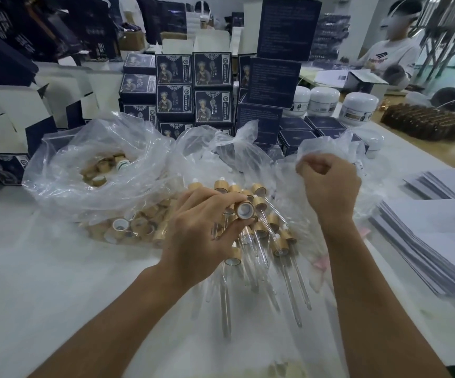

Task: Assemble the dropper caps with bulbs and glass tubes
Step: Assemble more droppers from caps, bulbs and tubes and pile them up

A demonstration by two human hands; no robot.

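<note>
Cap (244,210), wooden with a white lining, sits pinched between the thumb and fingertips of the left hand (203,236), open end turned toward the camera. No glass tube hangs from it; whether a bulb is seated inside cannot be told from this angle.

Just below and to the right of the cap lies a heap of finished droppers (272,233), each a wooden collar with a clear tube trailing toward the near edge of the table (57,282). Left of the cap, a clear bag of loose caps (128,227) lies on the table; farther left and behind, a second bag (98,165) holds more.

Right hand (329,186) is up and to the right of the cap, fingers curled into a loose fist at the edge of a crumpled clear bag (327,151). Whether the fingertips pinch a part or only plastic cannot be told.

Judgement: step in hand is fetching the next part for the held cap, probably a bulb or tube from the right-hand bag. Next move calls for bringing that part to the cap's open end, lining it up straight with the centre hole, and pressing it home while the left hand keeps the cap steady. Glass needs gentle, square pressure.
</note>
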